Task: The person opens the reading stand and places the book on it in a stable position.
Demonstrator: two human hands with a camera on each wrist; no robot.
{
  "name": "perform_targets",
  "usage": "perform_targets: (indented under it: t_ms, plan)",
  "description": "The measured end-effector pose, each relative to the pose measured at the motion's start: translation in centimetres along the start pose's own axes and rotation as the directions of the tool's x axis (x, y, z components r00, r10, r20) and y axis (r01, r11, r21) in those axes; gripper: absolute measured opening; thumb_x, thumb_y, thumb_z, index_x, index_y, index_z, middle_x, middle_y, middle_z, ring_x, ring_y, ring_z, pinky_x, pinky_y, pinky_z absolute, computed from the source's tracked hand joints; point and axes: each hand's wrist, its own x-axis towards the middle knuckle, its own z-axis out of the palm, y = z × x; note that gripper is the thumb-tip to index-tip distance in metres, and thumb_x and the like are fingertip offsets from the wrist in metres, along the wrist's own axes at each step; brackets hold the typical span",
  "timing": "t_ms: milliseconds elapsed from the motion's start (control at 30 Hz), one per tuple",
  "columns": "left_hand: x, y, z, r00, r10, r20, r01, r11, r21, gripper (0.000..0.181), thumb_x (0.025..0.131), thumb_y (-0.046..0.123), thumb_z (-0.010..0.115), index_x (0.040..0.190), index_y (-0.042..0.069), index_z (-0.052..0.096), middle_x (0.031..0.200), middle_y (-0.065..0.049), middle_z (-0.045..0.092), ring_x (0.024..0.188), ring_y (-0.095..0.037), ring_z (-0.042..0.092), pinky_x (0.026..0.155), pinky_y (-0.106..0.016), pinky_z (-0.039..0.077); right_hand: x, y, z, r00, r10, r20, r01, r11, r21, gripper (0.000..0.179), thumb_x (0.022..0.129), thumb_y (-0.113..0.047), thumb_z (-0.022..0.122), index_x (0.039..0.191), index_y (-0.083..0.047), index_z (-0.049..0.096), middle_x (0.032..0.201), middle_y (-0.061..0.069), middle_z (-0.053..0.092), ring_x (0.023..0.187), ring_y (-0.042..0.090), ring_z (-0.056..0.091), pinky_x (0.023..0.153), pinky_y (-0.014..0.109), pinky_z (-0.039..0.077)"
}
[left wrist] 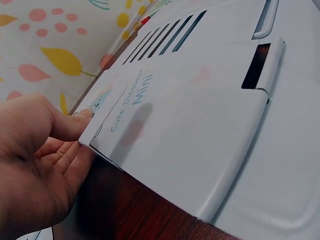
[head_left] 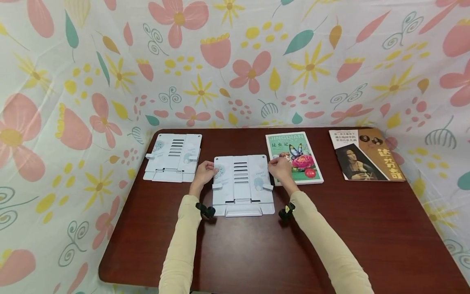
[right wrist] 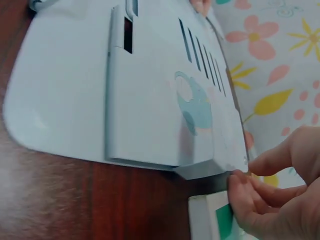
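A white folding book stand (head_left: 240,185) with slots and pale blue dinosaur prints lies nearly flat at the middle of the table. At its left edge my left hand (head_left: 204,173) pinches the upper plate; in the left wrist view the thumb (left wrist: 75,125) lies on top and the fingers curl below. My right hand (head_left: 282,168) is at the upper right edge, and the right wrist view shows its thumb and fingertips (right wrist: 239,177) pinching the plate's rim. Small side clips stick out on both sides of the stand. Its front ledge faces me.
A second white book stand (head_left: 172,157) lies at the back left. Just right of the middle stand is a green insect book (head_left: 297,173), partly behind my right hand. A brown art book (head_left: 391,163) lies at the far right. Flowered cloth (head_left: 253,106) hangs behind the dark table (head_left: 242,253).
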Motion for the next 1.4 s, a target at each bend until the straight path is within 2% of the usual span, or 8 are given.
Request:
perform_targets:
  t_ms: [167, 267, 400, 567, 733, 867, 1267, 1400]
  plan:
    - [0.1, 0.3, 0.0, 1.0, 0.009, 0.005, -0.009, 1.0, -0.005, 0.033, 0.097, 0.018, 0.068, 0.124, 0.002, 0.059, 0.115, -0.014, 0.06, 0.102, -0.027, 0.061, 0.088, -0.038, 0.051, 0.4, -0.8, -0.3, 0.999, -0.013, 0.035, 0.015, 0.999, -0.051, 0.022, 0.093, -0.012, 0.057, 0.083, 0.001, 0.071, 0.072, 0.012, 0.067, 0.065, 0.023, 0.056, 0.056, 0.032, 0.044]
    - [0.1, 0.4, 0.1, 1.0, 0.017, -0.001, -0.017, 1.0, -0.016, 0.032, 0.097, 0.018, 0.068, 0.123, 0.002, 0.059, 0.114, -0.014, 0.061, 0.102, -0.027, 0.061, 0.088, -0.038, 0.052, 0.7, -1.0, -0.5, 0.998, -0.006, 0.068, 0.01, 0.998, -0.057, 0.021, 0.091, -0.012, 0.057, 0.073, -0.003, 0.065, 0.06, 0.005, 0.056, 0.058, 0.017, 0.044, 0.052, 0.028, 0.035]
    - [0.0, 0.0, 0.5, 1.0, 0.001, -0.031, -0.004, 0.997, -0.077, 0.03, 0.1, 0.015, 0.062, 0.125, 0.0, 0.062, 0.115, -0.016, 0.064, 0.105, -0.028, 0.063, 0.092, -0.039, 0.054, 0.5, -0.9, -0.7, 0.992, 0.062, 0.113, -0.063, 0.998, 0.003, 0.017, 0.09, -0.013, 0.059, 0.091, 0.0, 0.07, 0.083, 0.012, 0.066, 0.072, 0.021, 0.055, 0.06, 0.03, 0.044]
    - [-0.4, 0.0, 0.7, 0.997, -0.04, -0.063, 0.026, 0.979, -0.204, 0.031, 0.102, 0.013, 0.057, 0.128, -0.002, 0.064, 0.122, -0.02, 0.064, 0.113, -0.031, 0.063, 0.098, -0.04, 0.055, 0.1, -0.3, -0.8, 0.984, 0.106, 0.142, -0.119, 0.989, 0.085, 0.031, 0.093, -0.015, 0.06, 0.115, 0.003, 0.069, 0.119, 0.023, 0.066, 0.102, 0.033, 0.061, 0.082, 0.041, 0.053]
    - [-0.5, 0.3, 0.2, 0.995, -0.065, -0.08, 0.037, 0.948, -0.316, 0.032, 0.101, 0.012, 0.061, 0.129, -0.003, 0.065, 0.132, -0.022, 0.062, 0.123, -0.034, 0.061, 0.104, -0.042, 0.052, 0.3, 0.2, -0.8, 0.987, 0.063, 0.149, -0.089, 0.982, 0.169, 0.033, 0.098, -0.018, 0.059, 0.122, 0.003, 0.067, 0.119, 0.022, 0.064, 0.105, 0.033, 0.061, 0.087, 0.042, 0.051]
    - [-0.7, 0.6, -0.3, 0.995, -0.072, -0.074, 0.044, 0.946, -0.323, 0.034, 0.101, 0.013, 0.062, 0.132, -0.001, 0.065, 0.136, -0.022, 0.061, 0.124, -0.034, 0.061, 0.105, -0.04, 0.052, 0.6, 0.5, -0.7, 0.984, 0.064, 0.168, -0.101, 0.97, 0.22, 0.034, 0.1, -0.019, 0.057, 0.125, 0.003, 0.065, 0.117, 0.021, 0.063, 0.102, 0.03, 0.062, 0.087, 0.039, 0.052]
    - [-2.0, 1.5, -1.0, 0.995, -0.061, -0.079, 0.027, 0.927, -0.374, 0.031, 0.098, 0.01, 0.066, 0.127, -0.001, 0.068, 0.127, -0.02, 0.065, 0.108, -0.024, 0.067, 0.102, -0.04, 0.054, 0.5, 1.2, -1.2, 0.973, 0.027, 0.227, -0.123, 0.899, 0.419, 0.04, 0.103, -0.015, 0.055, 0.135, 0.009, 0.056, 0.124, 0.021, 0.057, 0.092, 0.017, 0.06, 0.089, 0.032, 0.057]
    - [-2.3, 2.2, -1.4, 0.996, -0.052, -0.068, 0.018, 0.905, -0.425, 0.034, 0.099, 0.01, 0.064, 0.131, -0.003, 0.064, 0.124, -0.017, 0.063, 0.104, -0.018, 0.064, 0.106, -0.04, 0.051, 0.4, 0.8, -1.8, 0.975, -0.011, 0.22, -0.095, 0.881, 0.463, 0.041, 0.103, -0.016, 0.056, 0.135, 0.009, 0.055, 0.124, 0.02, 0.057, 0.092, 0.017, 0.06, 0.093, 0.037, 0.056]
